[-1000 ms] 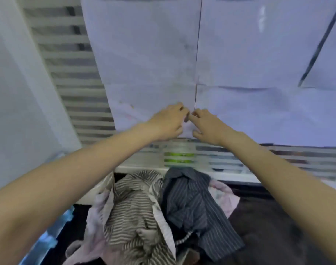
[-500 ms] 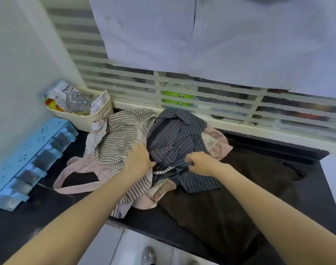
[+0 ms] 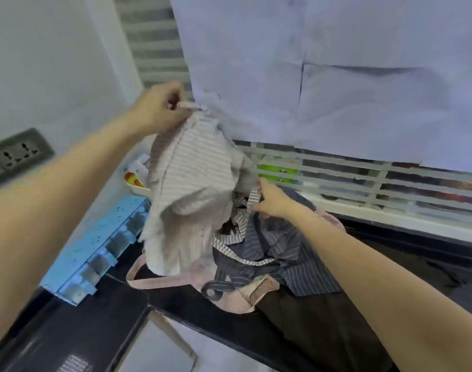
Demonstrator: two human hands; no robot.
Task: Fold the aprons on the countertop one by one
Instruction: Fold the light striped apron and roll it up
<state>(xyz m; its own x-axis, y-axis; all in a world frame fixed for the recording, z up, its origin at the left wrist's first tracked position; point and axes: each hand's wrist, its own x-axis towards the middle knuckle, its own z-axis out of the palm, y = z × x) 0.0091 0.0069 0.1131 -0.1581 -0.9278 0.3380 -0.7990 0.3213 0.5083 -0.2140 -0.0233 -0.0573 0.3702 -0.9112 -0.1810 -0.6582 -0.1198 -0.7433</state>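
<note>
Striped apron [image 3: 191,167] hangs over table's back-left corner, pinched at top in left hand [image 3: 159,108]; right hand [image 3: 269,200] pinches its strap. Best lifted clear of dark apron [image 3: 283,253], then spread flat.

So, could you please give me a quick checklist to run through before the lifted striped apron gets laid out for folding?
1. Left hand gripping the light striped apron at its top: ok.
2. Right hand holding its striped strap: ok.
3. Apron fully clear of the pile: not ok, the strap trails across the dark striped apron.
4. Apron spread open: not ok, bunched.
5. Bare countertop in front to lay it on: ok.
</note>
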